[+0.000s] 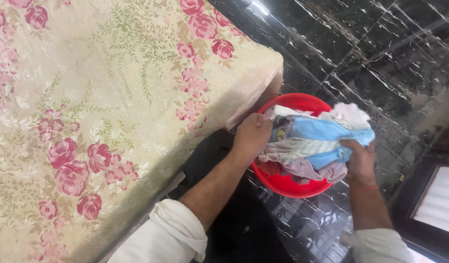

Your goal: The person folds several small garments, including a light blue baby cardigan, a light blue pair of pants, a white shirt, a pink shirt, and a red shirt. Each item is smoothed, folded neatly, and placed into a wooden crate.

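A red plastic tub (295,101) sits on the dark marble floor beside a bed. It holds a bundle of clothes (312,139) in blue, white, grey and pink. My left hand (252,135) grips the left side of the bundle at the tub's near-left rim. My right hand (359,160) is closed on the bundle's right side, where blue and white cloth bunches up. Both forearms reach down from rolled-up white sleeves.
A bed with a cream bedspread printed with pink roses (88,112) fills the left of the view, its corner overhanging the tub. Black marble floor (380,53) with white veins lies beyond. A dark-framed panel (439,199) stands at the lower right.
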